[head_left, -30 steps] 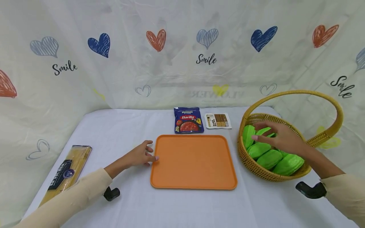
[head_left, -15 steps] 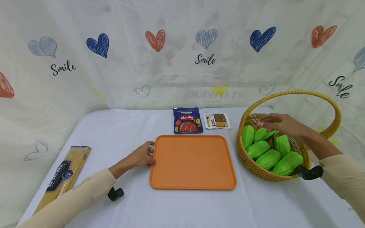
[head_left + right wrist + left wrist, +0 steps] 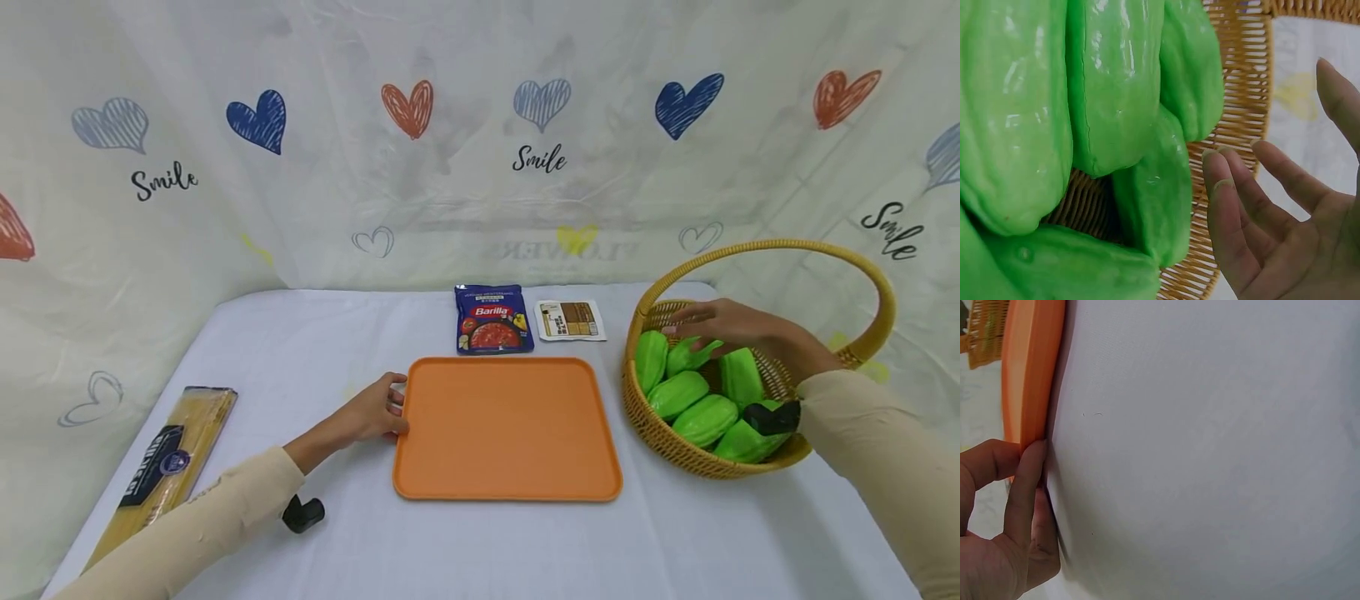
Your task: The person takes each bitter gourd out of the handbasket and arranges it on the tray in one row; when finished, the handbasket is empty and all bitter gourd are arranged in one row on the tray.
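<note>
My left hand (image 3: 367, 411) is at the left rim of an orange tray (image 3: 510, 429). In the left wrist view, thumb and fingers pinch the tray's edge (image 3: 1034, 375). Over the back part of a wicker basket (image 3: 660, 446) hovers my right hand (image 3: 738, 323), its fingers loosely bent and holding nothing. Inside the basket lie several glossy green, ribbed, elongated vegetables (image 3: 705, 419); their exact kind is unclear. The right wrist view shows the fingers (image 3: 1266, 206) beside one green vegetable (image 3: 1160, 187), apart from it. Sleeve and wrist camera cover part of the basket's right side.
Behind the tray lie a blue Barilla sauce pouch (image 3: 493, 321) and a small white-and-brown packet (image 3: 570, 320). A pack of spaghetti (image 3: 168, 467) lies at the table's left. The basket's tall handle (image 3: 787, 245) arches above the right forearm. A heart-printed curtain (image 3: 465, 192) hangs behind.
My left fingers have closed onto the tray's rim. The right hand has moved up from over the vegetables toward the basket's back, and its forearm has shifted left.
</note>
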Demonstrator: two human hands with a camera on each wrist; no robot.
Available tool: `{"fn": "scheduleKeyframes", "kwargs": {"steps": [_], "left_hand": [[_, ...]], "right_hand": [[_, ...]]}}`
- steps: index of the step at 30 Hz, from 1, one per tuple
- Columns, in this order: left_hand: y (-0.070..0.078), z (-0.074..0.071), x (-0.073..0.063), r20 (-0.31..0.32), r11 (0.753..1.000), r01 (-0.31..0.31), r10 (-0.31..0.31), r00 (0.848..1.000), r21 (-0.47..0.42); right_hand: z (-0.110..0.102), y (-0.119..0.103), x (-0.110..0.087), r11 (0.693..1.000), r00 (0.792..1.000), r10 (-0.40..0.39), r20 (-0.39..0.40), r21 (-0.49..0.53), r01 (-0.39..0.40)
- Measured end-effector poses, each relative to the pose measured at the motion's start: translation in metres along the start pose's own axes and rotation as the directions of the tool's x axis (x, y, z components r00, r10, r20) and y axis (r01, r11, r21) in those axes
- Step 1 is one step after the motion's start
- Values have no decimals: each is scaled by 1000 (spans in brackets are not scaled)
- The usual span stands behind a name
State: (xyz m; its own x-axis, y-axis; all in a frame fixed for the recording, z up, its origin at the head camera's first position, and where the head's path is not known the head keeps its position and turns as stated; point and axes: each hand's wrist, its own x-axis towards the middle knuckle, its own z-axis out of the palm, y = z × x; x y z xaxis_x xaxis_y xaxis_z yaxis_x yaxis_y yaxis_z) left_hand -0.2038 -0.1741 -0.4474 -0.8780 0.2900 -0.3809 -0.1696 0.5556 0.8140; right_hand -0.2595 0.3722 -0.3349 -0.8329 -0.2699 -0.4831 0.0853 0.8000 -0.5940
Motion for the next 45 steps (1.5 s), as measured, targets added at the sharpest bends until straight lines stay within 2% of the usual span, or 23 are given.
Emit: {"fn": "scheduleKeyframes", "kwargs": {"steps": [7,17,27,30,38,45], "left_hand": [[0,2,1,0,1000,4,-4,1000,-5],[0,3,2,-3,1000,7,-8,1000,-11],[1,3,2,-5,1000,13,-13,1000,-20],[1,3,1,-10,1000,12,-12,1000,-16],[1,2,0,-8,999,28,-29,1000,-29],[1,0,0,-9,999,30,-30,1000,-25]], "right_hand": [[0,8,14,999,999,35,16,17,-35],[3,8,27,994,997,57,45,-92,-52],[8,7,38,987,995,91,47,-134,-84],[9,6,42,984,995,88,35,-160,-81],[10,1,47,977,995,77,62,-202,-64],[11,-4,48,983,999,36,35,-182,-29]]}}
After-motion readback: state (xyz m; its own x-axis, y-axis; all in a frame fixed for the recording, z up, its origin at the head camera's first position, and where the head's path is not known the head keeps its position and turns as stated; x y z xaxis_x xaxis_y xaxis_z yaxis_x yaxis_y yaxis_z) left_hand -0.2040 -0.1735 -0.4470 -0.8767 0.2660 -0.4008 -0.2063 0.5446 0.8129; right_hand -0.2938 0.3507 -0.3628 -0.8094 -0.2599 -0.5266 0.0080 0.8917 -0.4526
